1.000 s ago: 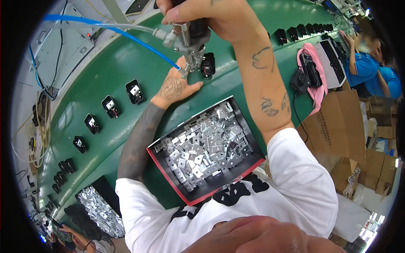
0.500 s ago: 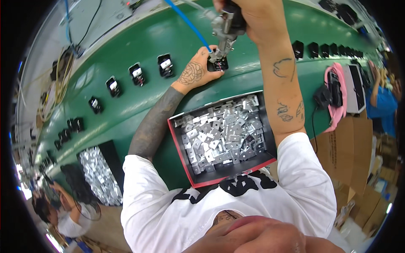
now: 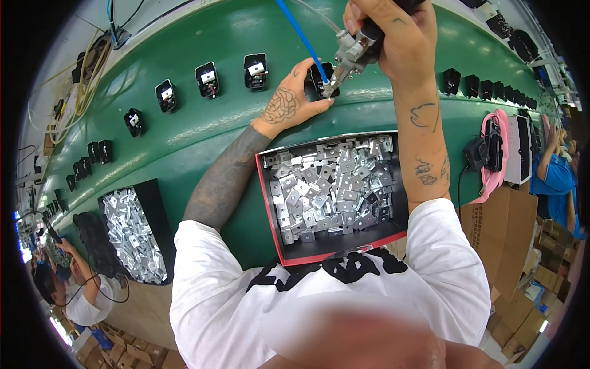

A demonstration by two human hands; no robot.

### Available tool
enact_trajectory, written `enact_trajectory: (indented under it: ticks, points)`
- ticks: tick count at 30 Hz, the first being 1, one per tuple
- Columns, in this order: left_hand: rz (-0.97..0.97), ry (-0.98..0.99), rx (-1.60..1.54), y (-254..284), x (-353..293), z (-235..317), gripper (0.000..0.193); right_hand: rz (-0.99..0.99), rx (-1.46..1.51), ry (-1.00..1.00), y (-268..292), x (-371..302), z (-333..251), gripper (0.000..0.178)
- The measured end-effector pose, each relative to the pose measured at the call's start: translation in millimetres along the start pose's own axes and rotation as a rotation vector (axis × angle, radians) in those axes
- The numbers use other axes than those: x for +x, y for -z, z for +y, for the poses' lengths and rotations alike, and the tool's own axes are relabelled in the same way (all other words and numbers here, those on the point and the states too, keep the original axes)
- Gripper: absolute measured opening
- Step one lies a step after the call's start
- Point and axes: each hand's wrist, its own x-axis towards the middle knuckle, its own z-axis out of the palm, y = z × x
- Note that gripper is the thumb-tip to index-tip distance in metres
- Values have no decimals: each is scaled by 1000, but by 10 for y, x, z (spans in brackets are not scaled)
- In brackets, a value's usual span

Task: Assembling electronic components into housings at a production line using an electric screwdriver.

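Note:
My left hand (image 3: 290, 101) lies on the green bench (image 3: 233, 117), thumb and fingers closed around a small black housing (image 3: 317, 74). My right hand (image 3: 402, 40) grips a dispensing gun (image 3: 356, 52) with a metal nozzle and a dark handle. Its nozzle tip points down at the housing's right side, close to my left thumb; whether it touches is unclear. A blue hose (image 3: 299, 31) runs to the nozzle end. Near my forearms sits a red-edged box (image 3: 270, 215) full of small bent metal plates (image 3: 335, 190).
Left of my hand stand several black housings (image 3: 207, 80) with bright plates inside. Another row of black housings (image 3: 452, 81) runs along the right. A second box of plates (image 3: 163, 215) lies at lower left. A pink-edged item (image 3: 498, 154) and cardboard (image 3: 501, 234) are at right. Other people work at both sides.
The gun has tilted, and its nozzle has shifted from over the housing's middle toward its right side. My left hand keeps hold of the housing. The whole view has shifted slightly.

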Motion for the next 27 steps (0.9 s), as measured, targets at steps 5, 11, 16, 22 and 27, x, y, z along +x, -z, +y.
enact_trajectory:
  ticks: [5,11,16,22,27]
  points:
    - [-21,25,-64,12,14,3,76,-59,32,43,26,19,72,29]
    - [65,-47,14,-2,3,14,77,-47,75,124,86,-4,170,29]
    - [62,-5,-42,8,7,40,78,-138,254,154,67,31,158,28]
    - [7,75,-102,60,2,82,78,-129,224,237,64,24,216,28]
    - [118,-58,29,34,7,-38,77,-149,210,308,-8,52,286,29]
